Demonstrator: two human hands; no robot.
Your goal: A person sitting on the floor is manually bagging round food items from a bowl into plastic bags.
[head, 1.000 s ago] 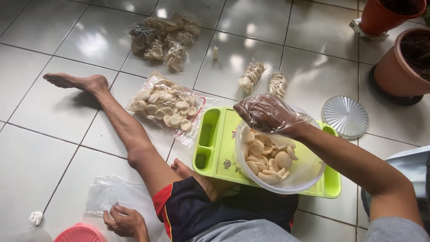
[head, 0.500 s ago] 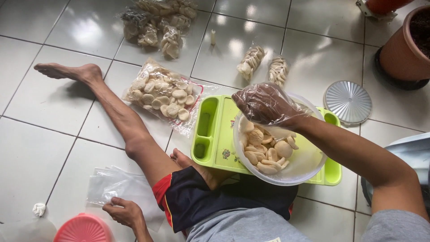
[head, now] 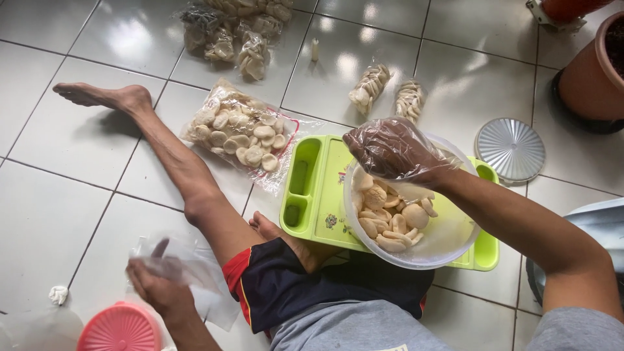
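Note:
I sit on a tiled floor with one leg stretched out. My right hand (head: 393,151), inside a clear plastic glove, hovers with bent fingers over a clear bowl (head: 448,237) of pale round crackers (head: 390,218); whether it holds any cracker I cannot tell. The bowl rests on a green tray (head: 318,188). My left hand (head: 159,286) at the lower left grips an empty clear plastic bag (head: 188,266) and lifts it off the floor.
A large open bag of crackers (head: 240,133) lies beside my leg. Two small filled bags (head: 387,91) and a pile of bags (head: 237,29) lie farther out. A round silver lid (head: 511,148), terracotta pots (head: 595,65), and a pink lid (head: 120,328) are nearby.
My left hand has closed on the plastic bag and raised it from the floor. My right hand stays over the bowl, shifted slightly.

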